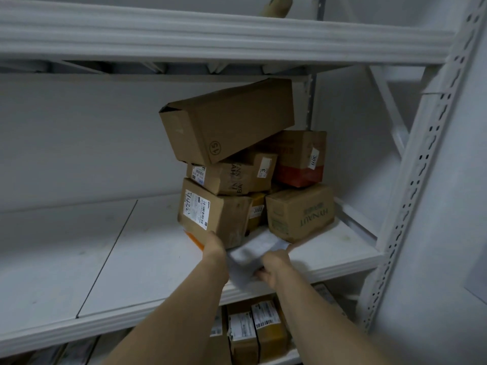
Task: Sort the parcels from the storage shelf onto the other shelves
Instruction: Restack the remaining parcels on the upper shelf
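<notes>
A pile of cardboard parcels stands on the white middle shelf (158, 248). A long brown box (229, 119) lies tilted on top. Under it sit a labelled box (216, 214) marked 1422, a box printed HYNAUT (300, 212) and a red-banded box (300, 159). A flat grey mailer (250, 255) lies at the shelf's front edge, partly under the pile. My left hand (213, 245) touches the bottom front corner of the labelled box, next to an orange edge (193, 239). My right hand (272, 268) grips the mailer's near end.
An upper shelf beam (210, 40) hangs close above the pile. A perforated upright (419, 180) stands at the right. More labelled parcels (253, 327) fill the lower shelf. The shelf's left part holds nothing.
</notes>
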Demonstrator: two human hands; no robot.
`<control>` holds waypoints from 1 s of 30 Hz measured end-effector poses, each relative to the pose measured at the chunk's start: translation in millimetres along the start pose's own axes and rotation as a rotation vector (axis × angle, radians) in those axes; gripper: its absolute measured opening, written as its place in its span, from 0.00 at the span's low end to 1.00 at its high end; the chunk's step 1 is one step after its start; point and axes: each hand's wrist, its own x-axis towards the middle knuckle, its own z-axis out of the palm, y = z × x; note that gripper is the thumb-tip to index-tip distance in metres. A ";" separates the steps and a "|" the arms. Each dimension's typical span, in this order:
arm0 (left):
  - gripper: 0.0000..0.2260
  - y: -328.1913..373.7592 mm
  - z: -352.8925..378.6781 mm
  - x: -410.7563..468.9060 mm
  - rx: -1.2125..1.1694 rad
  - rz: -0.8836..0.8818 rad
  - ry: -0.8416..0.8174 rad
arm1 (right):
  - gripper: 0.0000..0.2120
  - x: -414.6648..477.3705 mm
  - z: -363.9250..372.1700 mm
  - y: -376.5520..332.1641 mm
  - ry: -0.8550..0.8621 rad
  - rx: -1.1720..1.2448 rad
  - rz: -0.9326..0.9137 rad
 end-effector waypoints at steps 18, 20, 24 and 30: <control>0.27 31.2 -1.1 53.3 -0.051 -0.027 -0.030 | 0.19 32.6 61.9 -15.2 -0.072 -0.172 0.008; 0.26 37.3 -1.5 60.2 -0.021 -0.016 -0.037 | 0.18 45.5 70.9 -16.0 -0.059 -0.183 0.025; 0.22 50.8 -0.1 62.3 -0.049 -0.011 -0.075 | 0.16 49.8 80.2 -20.8 -0.070 -0.138 0.039; 0.25 63.7 4.2 92.2 -0.024 0.108 -0.034 | 0.09 52.4 89.7 -30.0 -0.070 -0.109 0.036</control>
